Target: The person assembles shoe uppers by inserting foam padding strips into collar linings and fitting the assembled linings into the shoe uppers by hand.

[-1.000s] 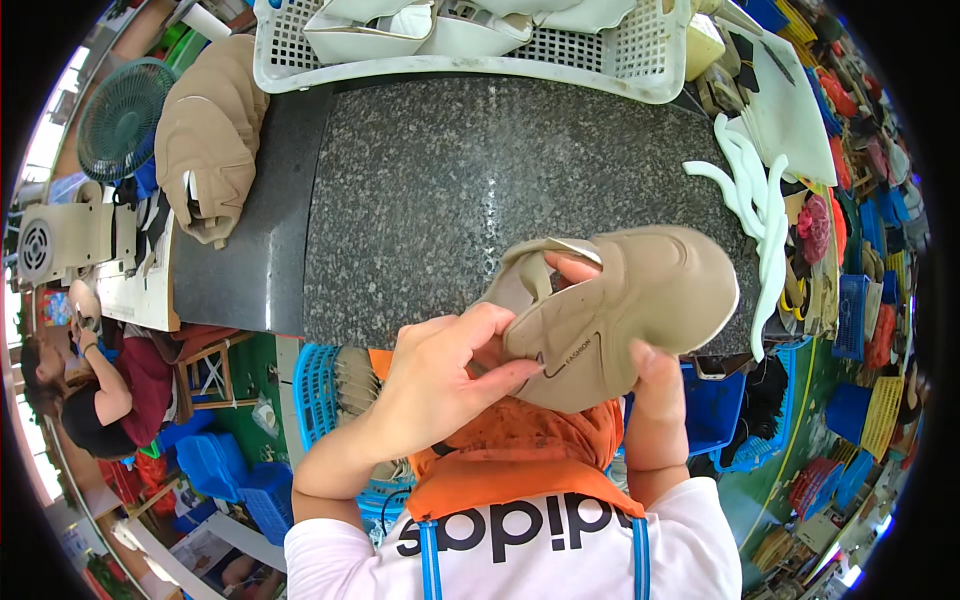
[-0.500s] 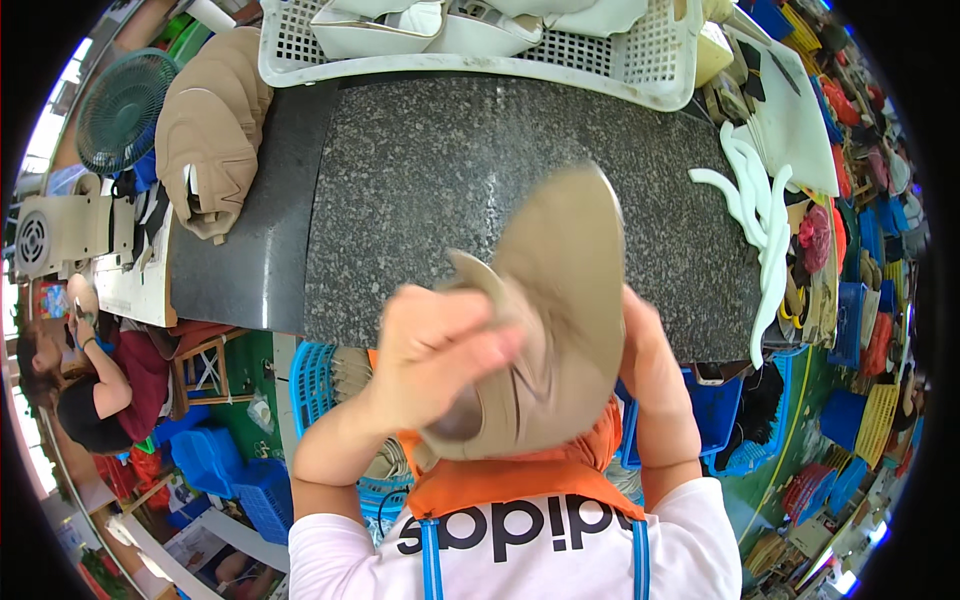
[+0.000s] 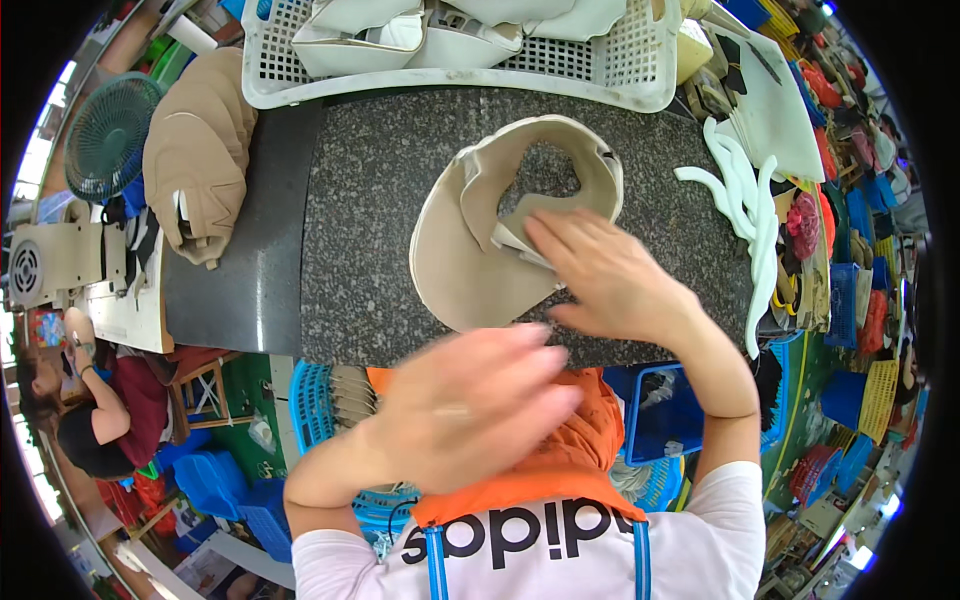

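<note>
A beige shoe upper (image 3: 458, 262) lies on the speckled dark stone slab (image 3: 365, 165), its pale-edged opening curling round at the far right. My right hand (image 3: 618, 278) rests on the near right part of it, fingers stretched over the inner flap and thumb apart beside the edge. Motion blurs my left hand (image 3: 465, 405), which hovers over the near edge of the slab and the orange apron (image 3: 570, 425). Its fingers are extended and hold nothing that I can see.
A white perforated basket (image 3: 590, 92) of white shoe parts stands at the far edge. Stacked beige uppers (image 3: 198, 165) lie at the left, white curved strips (image 3: 765, 245) at the right. A blue crate (image 3: 650, 455) sits below. A person (image 3: 100, 400) works at far left.
The shoe upper has gone from being held up between both hands to lying on the slab, opening up. My left hand has let go and moved nearer me; my right hand is now on the upper.
</note>
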